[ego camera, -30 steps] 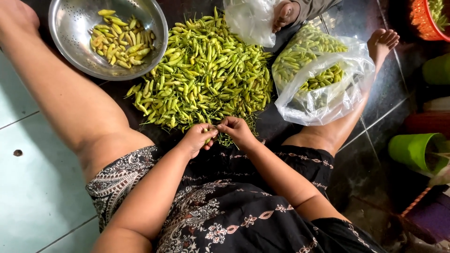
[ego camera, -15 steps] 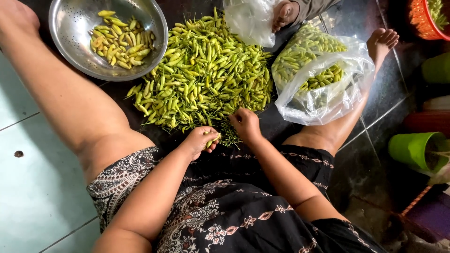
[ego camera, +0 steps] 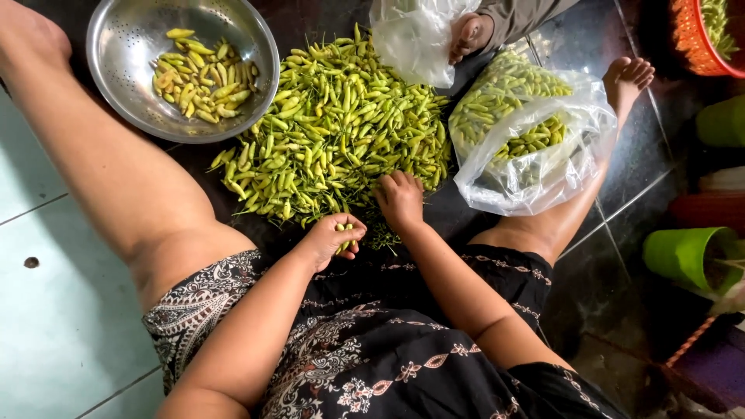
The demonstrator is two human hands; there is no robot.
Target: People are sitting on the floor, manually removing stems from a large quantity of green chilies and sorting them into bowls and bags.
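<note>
Green and yellow-green chillies (ego camera: 337, 128) lie heaped on the dark floor between the seated person's spread legs, seen from the head camera. The left hand (ego camera: 330, 239) is cupped, fingers curled around a few small chillies (ego camera: 344, 233) just short of the near edge of the heap. The right hand (ego camera: 400, 200) rests palm down at that same edge, fingers bent onto the chillies; whether it grips one I cannot tell. Up left of the heap stands a perforated metal bowl (ego camera: 124, 85) with a small lot of yellower chillies inside. To the right, touching the person's leg, lies a clear plastic bag (ego camera: 543, 167), open and partly filled with chillies. At the top edge another person's hand (ego camera: 471, 35) holds a second, crumpled clear bag (ego camera: 415, 39). A green plastic cup (ego camera: 687, 252) lies on its side far right.
</note>
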